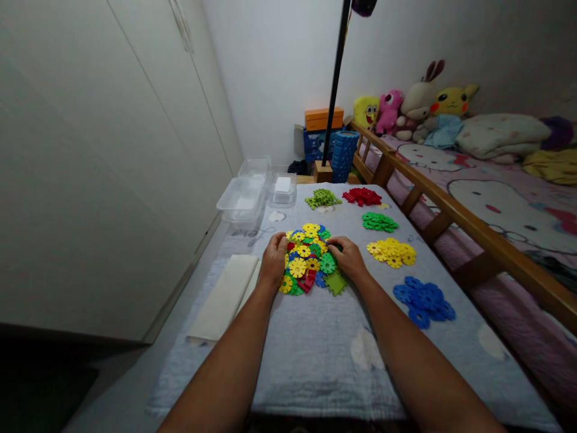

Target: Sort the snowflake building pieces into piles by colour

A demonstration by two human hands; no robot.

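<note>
A mixed pile of snowflake building discs (pixel 303 252) in yellow, green, blue and red lies on the cloth-covered table before me. Along its left edge, my left hand (pixel 273 261) rests cupped, touching the pile, with its fingers loosely bent and apart from the thumb. My right hand (pixel 348 257) reaches in from the opposite side, thumb and index finger drawn close together at the pile; anything between them is hidden. Below that hand is an olive-green square piece (pixel 336 282). Red block-like pieces (pixel 306 281) lie at the pile's front.
Sorted heaps stand to the right: blue discs (pixel 424 300), yellow discs (pixel 392 252), green discs (pixel 380 222), red pieces (pixel 362 196) and light-green pieces (pixel 323 198). Clear plastic boxes (pixel 243 195) and a folded beige cloth (pixel 225 294) are on the left. A wooden bed rail (pixel 451 213) borders the table.
</note>
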